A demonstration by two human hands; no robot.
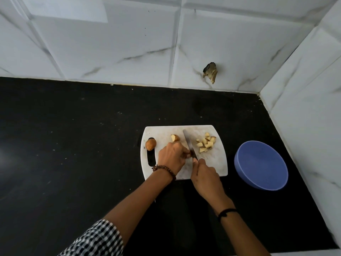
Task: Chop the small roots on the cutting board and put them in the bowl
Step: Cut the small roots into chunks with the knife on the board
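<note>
Cutting board: a white plastic cutting board with a handle slot (212, 163) lies flat on the black counter (73, 145), right in front of the person.
Left hand: the left hand (171, 157) is down on the board, fingers curled together over a brown root piece (187, 154). Only a sliver of that piece shows, right against the blade.
Right hand: the right hand (204, 174) grips the handle of a steel-bladed kitchen knife (188, 141), fingers wrapped tight and one finger up near the blade's back.
Knife: the blade slants across the middle of the board, tip pointing away from the person.
Chopped pieces: a loose heap of pale yellow root chunks (205, 143) sits right of the blade, on the board.
Cut root: a brown-skinned root with a pale cut face (175, 138) lies just beyond the left knuckles.
Whole root: a small round brown root (150, 144) rests at the far end of the handle slot.
Bowl: a round blue plastic bowl (262, 165) stands on the counter, right of the board and not touching it.
Wrists: a brown beaded bracelet (164, 169) on the left, a thin black band (227, 212) on the right.
Sleeve: a black-and-white checked sleeve (96, 239) covers the upper left arm.
</note>
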